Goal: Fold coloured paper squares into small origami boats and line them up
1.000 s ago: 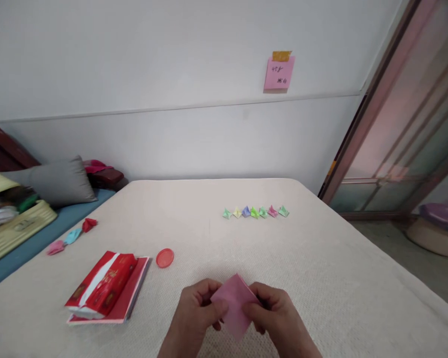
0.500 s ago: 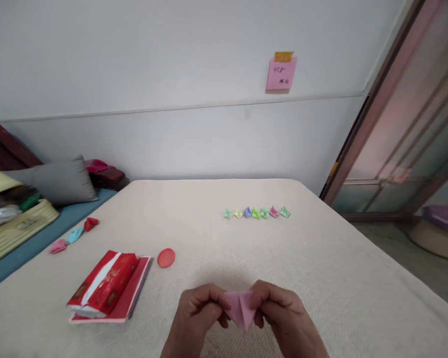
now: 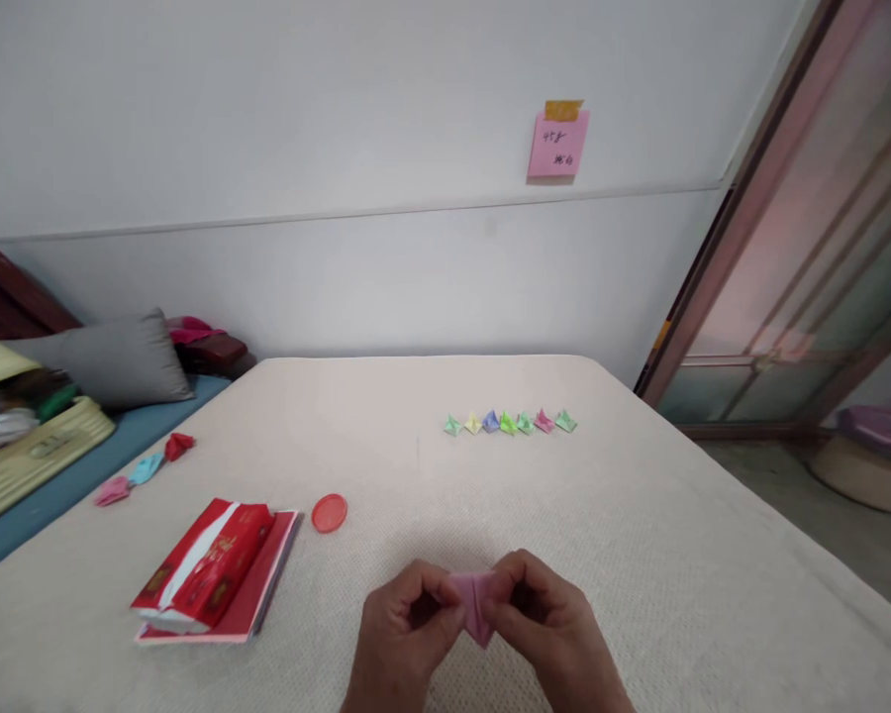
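Note:
A small folded pink paper (image 3: pixel 476 606) points downward between my two hands, a crease running down its middle. My left hand (image 3: pixel 410 626) pinches its left edge between thumb and fingers. On the other edge, my right hand (image 3: pixel 541 622) is closed with thumb and forefinger pressed to the paper. Both hands are just above the near part of the cloth-covered table (image 3: pixel 386 416). Parts of the paper are hidden behind my fingertips.
Several small folded paper pieces (image 3: pixel 508 424) stand in a row further back. To the left lie a red round lid (image 3: pixel 330 513), a red tissue pack (image 3: pixel 206 564) on stacked coloured paper (image 3: pixel 267 584), and pink, blue and red folded pieces (image 3: pixel 147 468). A pink note (image 3: pixel 558 145) hangs on the wall.
My hands have drawn closer together, and my thumbs now press on the front of the pink paper. Less of the paper shows between them.

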A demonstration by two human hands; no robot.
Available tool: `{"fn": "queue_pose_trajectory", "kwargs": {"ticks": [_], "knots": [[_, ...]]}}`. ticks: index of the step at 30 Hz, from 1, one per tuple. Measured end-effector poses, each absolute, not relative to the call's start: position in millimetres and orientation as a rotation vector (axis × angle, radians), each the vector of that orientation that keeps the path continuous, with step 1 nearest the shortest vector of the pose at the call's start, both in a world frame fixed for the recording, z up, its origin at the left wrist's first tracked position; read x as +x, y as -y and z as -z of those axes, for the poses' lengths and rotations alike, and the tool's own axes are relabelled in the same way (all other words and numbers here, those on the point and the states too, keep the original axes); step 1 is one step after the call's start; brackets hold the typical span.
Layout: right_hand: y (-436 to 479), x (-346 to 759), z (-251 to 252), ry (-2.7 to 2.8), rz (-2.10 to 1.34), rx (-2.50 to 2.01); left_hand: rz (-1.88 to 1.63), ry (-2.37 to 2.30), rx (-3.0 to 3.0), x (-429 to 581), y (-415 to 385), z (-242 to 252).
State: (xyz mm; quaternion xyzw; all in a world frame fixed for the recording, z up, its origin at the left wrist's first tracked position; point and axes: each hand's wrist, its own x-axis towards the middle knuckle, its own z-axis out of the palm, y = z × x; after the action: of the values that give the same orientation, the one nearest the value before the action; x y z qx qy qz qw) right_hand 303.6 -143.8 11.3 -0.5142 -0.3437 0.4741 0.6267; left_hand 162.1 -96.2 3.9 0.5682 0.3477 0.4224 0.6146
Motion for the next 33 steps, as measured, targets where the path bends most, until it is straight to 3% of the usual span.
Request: {"fn": "queue_pose_trajectory", "kwargs": {"ticks": [6, 16, 33], "knots": [[146, 306, -9, 0.847, -1.009, -1.146, -1.065, -0.787, 1.127, 167, 102, -6], [153, 304, -19, 1.056, -0.826, -1.244, -0.864, -0.827, 1.22, 160, 96, -19], [148, 307, -17, 0.797, -1.277, -1.019, -0.941, -0.912, 1.602, 159, 105, -17]]}}
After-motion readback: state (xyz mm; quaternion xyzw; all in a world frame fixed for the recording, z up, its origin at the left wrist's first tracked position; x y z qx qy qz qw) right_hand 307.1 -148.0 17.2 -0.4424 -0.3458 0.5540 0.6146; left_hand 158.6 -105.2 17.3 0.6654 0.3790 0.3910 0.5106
